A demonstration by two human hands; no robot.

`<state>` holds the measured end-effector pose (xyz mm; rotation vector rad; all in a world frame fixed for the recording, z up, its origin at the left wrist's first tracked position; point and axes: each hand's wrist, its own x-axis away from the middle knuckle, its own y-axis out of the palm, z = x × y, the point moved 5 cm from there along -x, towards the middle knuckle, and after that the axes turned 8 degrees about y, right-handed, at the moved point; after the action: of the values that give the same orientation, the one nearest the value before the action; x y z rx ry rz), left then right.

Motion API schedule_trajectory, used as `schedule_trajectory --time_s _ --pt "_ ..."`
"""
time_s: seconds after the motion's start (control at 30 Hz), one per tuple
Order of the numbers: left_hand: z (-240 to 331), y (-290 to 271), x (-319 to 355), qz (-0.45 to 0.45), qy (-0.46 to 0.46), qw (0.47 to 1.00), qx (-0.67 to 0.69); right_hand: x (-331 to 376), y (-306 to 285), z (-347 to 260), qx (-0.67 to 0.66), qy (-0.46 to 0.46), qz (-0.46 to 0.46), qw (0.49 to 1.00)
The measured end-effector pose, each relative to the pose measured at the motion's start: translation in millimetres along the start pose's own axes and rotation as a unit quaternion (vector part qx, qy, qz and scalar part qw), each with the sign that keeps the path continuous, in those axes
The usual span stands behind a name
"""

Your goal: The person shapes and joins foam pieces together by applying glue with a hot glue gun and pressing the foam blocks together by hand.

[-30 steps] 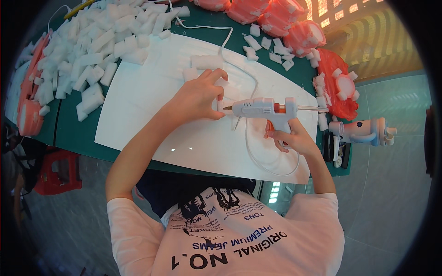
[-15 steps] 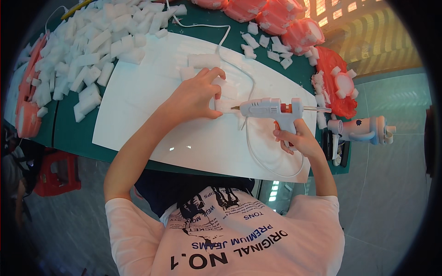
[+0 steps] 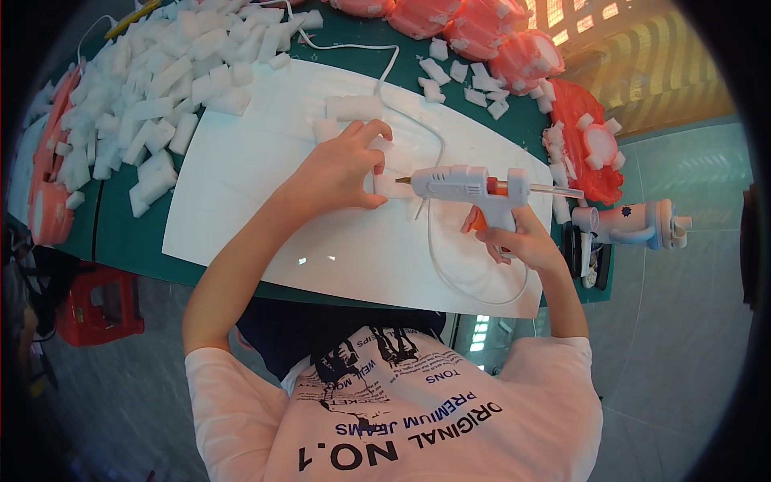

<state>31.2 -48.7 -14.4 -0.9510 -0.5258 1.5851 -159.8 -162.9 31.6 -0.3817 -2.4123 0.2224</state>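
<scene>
My right hand (image 3: pixel 526 241) grips the handle of a white hot glue gun (image 3: pixel 458 184), its index finger held a little off the orange trigger (image 3: pixel 479 220). A clear glue stick (image 3: pixel 556 190) juts from the gun's back end. The metal nozzle is at a white foam block (image 3: pixel 392 187) on the white board (image 3: pixel 241 193). My left hand (image 3: pixel 345 167) curls over the block's left side, thumb at its near edge and fingers at the far side; the hand hides part of it. More foam pieces (image 3: pixel 355 107) lie just beyond my left hand.
A large heap of white foam blocks (image 3: pixel 173 88) covers the far left of the green table (image 3: pixel 353 60). Red-pink foam-trimmed shapes (image 3: pixel 526 60) line the far right. The gun's white cord (image 3: pixel 399 60) crosses the board. A bottle (image 3: pixel 634 225) is at the right edge.
The glue gun has shifted slightly left and up, its nozzle further over the foam block. My right index finger has eased off, so more of the orange trigger shows. My left hand stays put.
</scene>
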Motion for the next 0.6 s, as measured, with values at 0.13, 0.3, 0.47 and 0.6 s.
schedule_trajectory --time_s 0.13,0.3,0.47,0.6 --pt "-0.1 0.0 0.2 0.002 0.005 1.0 0.001 -7.7 5.7 -1.8 -0.002 -0.009 -0.008 1.0" --pt "-1.0 0.3 0.2 0.001 0.007 1.0 0.012 -6.8 6.0 -2.4 0.017 0.005 -0.005 1.0" --pt "-1.2 -0.4 1.4 0.001 0.005 1.0 0.013 -2.7 1.1 2.5 0.02 0.017 0.012 1.0" --pt "-1.8 0.2 1.4 0.009 0.01 1.0 0.011 2.8 -6.6 7.7 0.003 0.027 0.042 0.999"
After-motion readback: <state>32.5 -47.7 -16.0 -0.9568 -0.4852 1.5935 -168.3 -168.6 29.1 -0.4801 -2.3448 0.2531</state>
